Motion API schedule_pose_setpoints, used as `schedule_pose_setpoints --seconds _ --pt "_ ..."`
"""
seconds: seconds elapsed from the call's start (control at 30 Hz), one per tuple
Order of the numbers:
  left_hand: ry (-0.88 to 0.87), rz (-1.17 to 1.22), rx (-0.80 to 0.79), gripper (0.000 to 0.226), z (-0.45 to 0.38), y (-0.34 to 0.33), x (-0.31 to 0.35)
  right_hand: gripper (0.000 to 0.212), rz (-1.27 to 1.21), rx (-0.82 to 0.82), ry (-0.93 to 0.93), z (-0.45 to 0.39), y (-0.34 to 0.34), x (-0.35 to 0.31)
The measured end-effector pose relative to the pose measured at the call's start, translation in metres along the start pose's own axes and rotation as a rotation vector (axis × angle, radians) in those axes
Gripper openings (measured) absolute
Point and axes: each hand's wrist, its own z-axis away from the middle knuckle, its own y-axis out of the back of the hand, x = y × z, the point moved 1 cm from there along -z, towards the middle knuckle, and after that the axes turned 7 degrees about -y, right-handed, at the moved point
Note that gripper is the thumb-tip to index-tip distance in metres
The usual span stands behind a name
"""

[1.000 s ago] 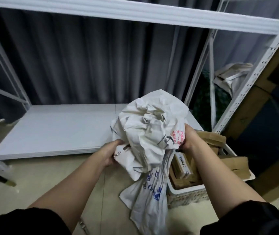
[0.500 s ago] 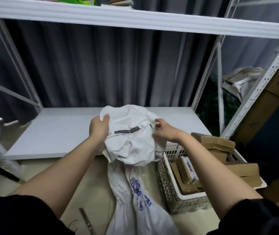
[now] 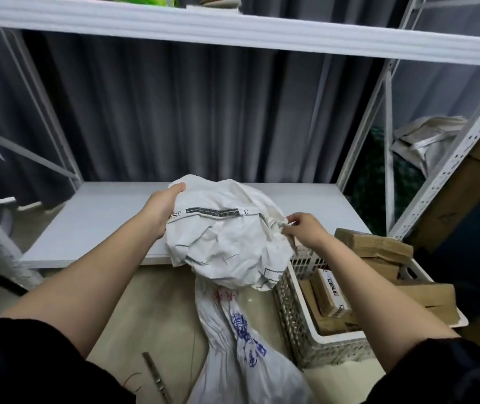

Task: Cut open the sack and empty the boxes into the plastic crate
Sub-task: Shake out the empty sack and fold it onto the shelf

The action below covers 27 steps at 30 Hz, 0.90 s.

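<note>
The white sack (image 3: 227,237) is up in the air, bunched into a crumpled ball at the top with its long axis running straight down, the printed tail (image 3: 241,339) trailing toward the floor (image 3: 157,301) at the person's feet. Left hand (image 3: 161,209) grips the ball's left edge, fingers curled over the top; right hand (image 3: 305,228) pinches a fold on its right side. It hangs just in front of the low white shelf board (image 3: 98,217), right beside the white plastic crate (image 3: 294,325), its lower bulge over the crate's near-left corner. In that crate, brown cardboard boxes (image 3: 378,249) piled past the rim. A thin metal strip (image 3: 155,374) lies on the beige floor, tool or blade I cannot tell. White steel racking (image 3: 233,27) frames it all, grey curtain (image 3: 189,112) behind, another pale bag (image 3: 428,135) off right
</note>
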Motion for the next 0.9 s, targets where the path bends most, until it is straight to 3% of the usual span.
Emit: schedule_pose_setpoints --seconds 0.1,0.2,0.3,0.4,0.43,0.5,0.57,0.63,0.7,0.77,0.9 --pt "-0.078 -0.305 0.083 0.029 -0.005 0.013 0.003 0.023 -0.175 0.209 0.042 -0.004 0.03 0.001" --pt "-0.139 -0.578 0.117 0.04 -0.009 0.026 0.004 0.025 -0.282 0.353 0.076 -0.001 0.052 -0.004" --pt "-0.078 -0.722 0.007 0.041 -0.008 0.034 0.006 0.016 -0.312 0.514 0.061 0.005 0.064 -0.016" --pt "-0.015 -0.848 -0.128 0.026 0.004 0.043 0.013 0.017 -0.195 0.822 0.021 0.015 0.086 -0.021" --pt "-0.021 -0.839 -0.139 0.02 0.006 0.043 0.016 0.016 -0.154 0.831 0.067 0.018 0.091 -0.023" --pt "0.036 -0.653 -0.15 0.02 0.011 0.038 0.02 0.016 -0.073 0.588 0.266 0.02 0.09 -0.034" --pt "0.067 -0.513 -0.136 0.02 0.011 0.028 0.022 0.012 0.064 0.128 0.397 0.025 0.065 -0.048" --pt "0.105 -0.415 -0.141 0.019 0.012 0.017 0.021 0.032 0.388 -0.162 0.423 0.027 0.035 -0.047" --pt "0.155 -0.337 -0.147 0.017 0.012 0.015 0.019 0.06 0.578 -0.211 0.382 0.025 0.019 -0.035" --pt "0.188 -0.301 -0.142 0.016 0.009 0.021 0.016 0.072 0.573 -0.159 0.369 0.027 0.016 -0.024" --pt "0.226 -0.251 -0.114 0.019 0.001 0.032 0.01 0.059 0.877 0.196 0.661 0.029 0.008 -0.014"
